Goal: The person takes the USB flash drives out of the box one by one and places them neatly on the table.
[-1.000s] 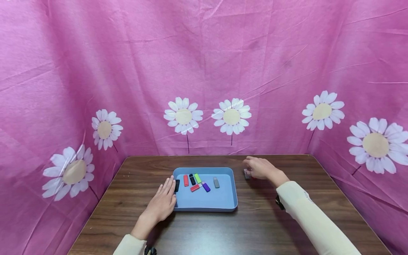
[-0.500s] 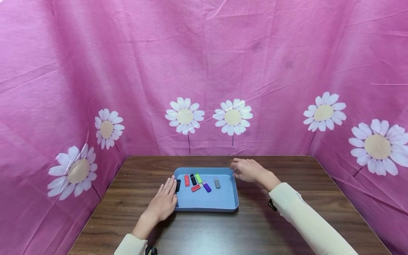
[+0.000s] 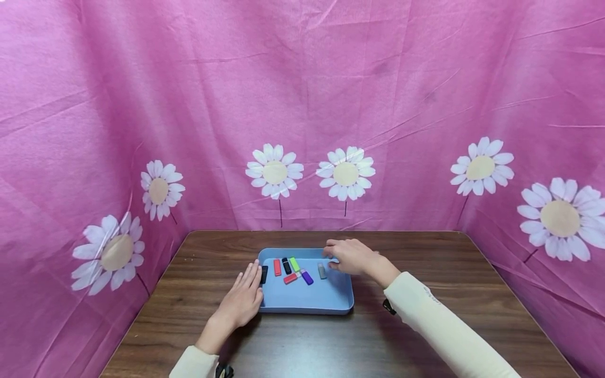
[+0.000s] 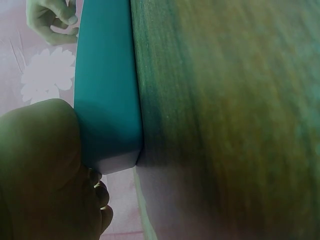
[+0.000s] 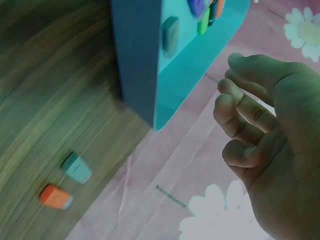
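1. No object is seen to be gripped by the right hand (image 3: 352, 257): its fingers are loosely bent, and a gap is left before the thumb. It is held above the rear right corner, close to a flat grey stick (image 3: 322, 271), apparently so that the rim is cleared.
2. The left hand (image 3: 240, 299) is laid with straight fingers along the outer left wall of a shallow light-blue plastic-looking tray (image 3: 302, 310); nothing is grasped, and the tray is probably being steadied.
3. Inside the tray, a black stick (image 3: 264, 275) is placed beside the left fingers. Farther in, a red block-like stick (image 3: 277, 267), a slim black capped stick (image 3: 286, 265), a lime-green stick (image 3: 295, 264), a red clear-capped stick (image 3: 290, 279) and a purple clear-capped stick (image 3: 307, 277) are loosely grouped.
4. Only by the right wrist view are an orange stick (image 5: 54, 196) and a grey-green stick (image 5: 76, 167) shown, left on the brown wood-grain table (image 3: 283, 346) outside the tray; from the head they are hidden.
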Available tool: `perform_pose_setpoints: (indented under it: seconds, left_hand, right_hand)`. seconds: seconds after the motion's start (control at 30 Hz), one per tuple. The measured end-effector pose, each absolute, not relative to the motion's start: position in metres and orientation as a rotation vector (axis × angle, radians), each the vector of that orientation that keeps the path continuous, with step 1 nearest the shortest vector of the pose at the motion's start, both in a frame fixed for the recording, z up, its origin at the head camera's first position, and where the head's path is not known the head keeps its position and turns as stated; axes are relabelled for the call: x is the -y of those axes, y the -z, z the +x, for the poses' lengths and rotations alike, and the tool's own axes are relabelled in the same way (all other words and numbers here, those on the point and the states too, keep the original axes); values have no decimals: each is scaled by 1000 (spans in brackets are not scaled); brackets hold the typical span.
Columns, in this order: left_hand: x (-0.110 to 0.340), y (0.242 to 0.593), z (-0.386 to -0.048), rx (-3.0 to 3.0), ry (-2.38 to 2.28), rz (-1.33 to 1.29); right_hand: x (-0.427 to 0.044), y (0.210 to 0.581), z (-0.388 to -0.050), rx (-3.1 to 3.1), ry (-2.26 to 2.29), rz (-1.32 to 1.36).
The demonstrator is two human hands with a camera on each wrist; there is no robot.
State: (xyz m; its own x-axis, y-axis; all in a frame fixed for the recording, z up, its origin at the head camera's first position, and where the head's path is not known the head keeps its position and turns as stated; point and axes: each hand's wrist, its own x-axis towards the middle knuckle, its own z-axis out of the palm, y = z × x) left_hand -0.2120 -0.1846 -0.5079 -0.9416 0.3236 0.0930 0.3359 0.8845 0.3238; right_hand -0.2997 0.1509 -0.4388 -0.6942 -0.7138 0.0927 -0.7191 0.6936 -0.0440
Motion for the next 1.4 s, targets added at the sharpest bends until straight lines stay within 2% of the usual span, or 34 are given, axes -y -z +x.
perform_pose_setpoints:
  seconds: [0.67,1.4]
  left_hand:
    - [185,507,-211,2991,563,-534]
    - [189,524,-219,2988,531,-528]
  right_hand:
    - [-94,429,-297,2840,-135,1311]
    - [-66,437,-307,2880,-121,1357]
